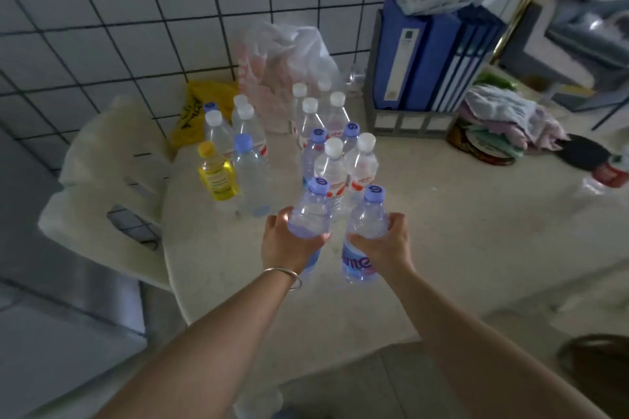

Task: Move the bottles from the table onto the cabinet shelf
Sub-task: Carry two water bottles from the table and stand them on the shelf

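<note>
My left hand (289, 245) grips a clear bottle with a blue cap (311, 211) around its middle. My right hand (384, 245) grips a second blue-capped bottle (366, 224) with a blue and pink label. Both bottles are upright, side by side, over the near part of the pale table (459, 231). Behind them stand several more clear bottles with white or blue caps (340, 160). A further group (238, 133) stands to the left, with a small yellow oil bottle (218, 173) in front. No cabinet shelf is in view.
A white plastic chair (112, 180) stands left of the table against the tiled wall. Plastic bags (289, 65) lie behind the bottles. Blue binders in a grey rack (425, 71) and a heap of cloths (503, 119) occupy the back right.
</note>
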